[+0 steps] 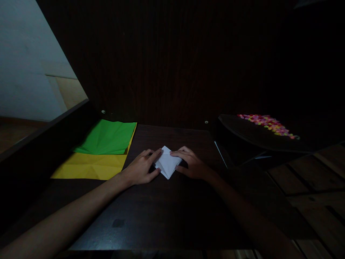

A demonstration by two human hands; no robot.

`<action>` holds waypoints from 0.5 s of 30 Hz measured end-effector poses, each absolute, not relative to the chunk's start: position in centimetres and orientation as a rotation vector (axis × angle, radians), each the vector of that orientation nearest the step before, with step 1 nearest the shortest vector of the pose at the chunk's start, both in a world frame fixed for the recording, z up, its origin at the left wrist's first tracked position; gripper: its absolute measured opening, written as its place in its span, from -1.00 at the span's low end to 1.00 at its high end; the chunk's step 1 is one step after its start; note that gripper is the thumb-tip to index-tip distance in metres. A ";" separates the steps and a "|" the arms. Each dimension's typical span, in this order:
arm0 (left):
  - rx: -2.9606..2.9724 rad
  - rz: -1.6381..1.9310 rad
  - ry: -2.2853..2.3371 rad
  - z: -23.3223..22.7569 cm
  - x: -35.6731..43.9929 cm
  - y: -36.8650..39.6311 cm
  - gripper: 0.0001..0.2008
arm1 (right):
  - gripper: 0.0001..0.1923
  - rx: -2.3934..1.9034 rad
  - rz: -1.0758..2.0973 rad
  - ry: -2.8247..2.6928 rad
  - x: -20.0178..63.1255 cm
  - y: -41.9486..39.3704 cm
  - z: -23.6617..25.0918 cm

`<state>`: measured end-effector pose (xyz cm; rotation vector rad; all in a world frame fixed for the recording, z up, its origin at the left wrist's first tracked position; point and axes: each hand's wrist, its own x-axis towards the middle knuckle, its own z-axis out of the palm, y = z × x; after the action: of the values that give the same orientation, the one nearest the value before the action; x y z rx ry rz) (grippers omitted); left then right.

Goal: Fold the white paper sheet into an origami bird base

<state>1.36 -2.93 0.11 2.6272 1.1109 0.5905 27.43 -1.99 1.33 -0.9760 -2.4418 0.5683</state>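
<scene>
A small white paper, folded into a diamond with creases and layered edges, lies on the dark wooden desk. On its left side rests my left hand, index finger along the upper left edge and thumb at the lower left edge. My right hand grips the opposite side, fingertips on top and thumb near the lower right edge. Parts of both side corners are hidden under the fingers.
A green sheet overlaps a creased yellow sheet on the left, beside a low dark side panel. A tall dark board rises behind. To the right is a dark curved piece with small colourful pieces.
</scene>
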 end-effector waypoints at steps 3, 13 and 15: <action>2.651 0.571 1.105 0.2 1.3 -3.0 -0.25 | -0.54 -1.048 0.538 -2.421 27.3 -1.9 1.0; 2.615 0.565 1.121 0.5 1.2 -3.1 -0.38 | -0.59 -1.196 0.475 -2.350 26.5 -1.7 0.3; 2.606 0.592 1.128 0.4 1.3 -3.1 -0.42 | -0.61 -1.194 0.467 -2.320 26.4 -1.8 0.3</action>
<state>1.35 -3.05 0.41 2.6056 1.1281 0.5922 26.38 -1.83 0.30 -1.1935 -2.3204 0.4672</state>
